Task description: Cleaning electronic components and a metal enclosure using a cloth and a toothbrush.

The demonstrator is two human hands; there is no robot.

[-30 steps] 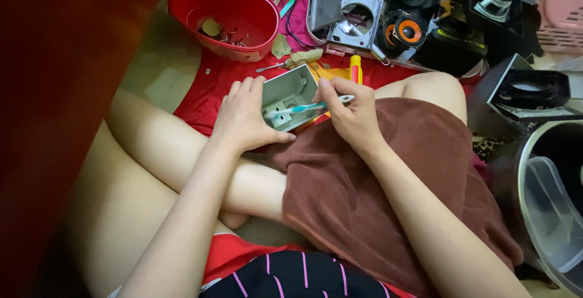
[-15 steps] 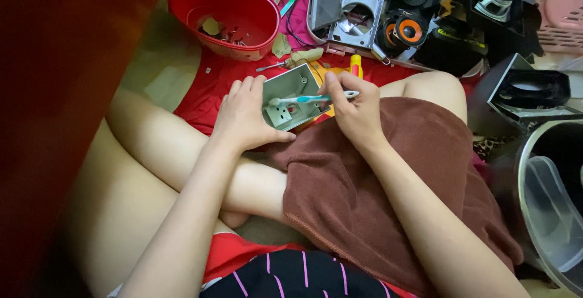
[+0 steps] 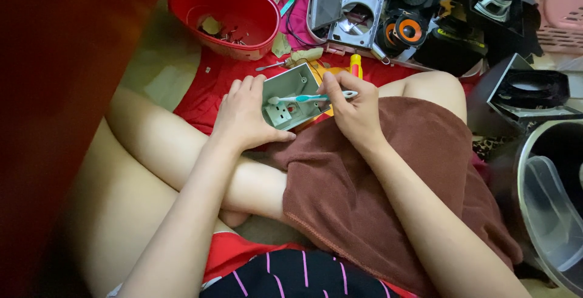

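Head view, looking down at a person seated cross-legged on the floor: their left hand point(image 3: 246, 116) grips the near edge of a small grey open box point(image 3: 294, 96), fingers curled over its left wall and thumb along the bottom, tilting it so the inside faces up. The right hand point(image 3: 355, 108) pinches the handle of a toothbrush point(image 3: 310, 98) with a teal and white body, its bristle end lying inside the box near the left wall. What sits in the bottom of the box is hard to read: pale fittings with small dark openings, partly covered by the brush and the fingers. The box is held above a red cloth point(image 3: 206, 85), just past the knees, and beside a brown towel point(image 3: 376, 195) draped over the right thigh. Behind it stands a red oval bowl point(image 3: 223, 13) holding a few small metal bits and a pale scrap, too small to tell apart. A yellow-handled tool point(image 3: 355, 65) shows only its end behind the right hand. Further back lie a grey metal housing point(image 3: 355, 9) and a round part with an orange ring point(image 3: 408, 30), amid dark clutter. At the right edge a grey bin point(image 3: 549, 213) with a clear liner is cut off by the frame.
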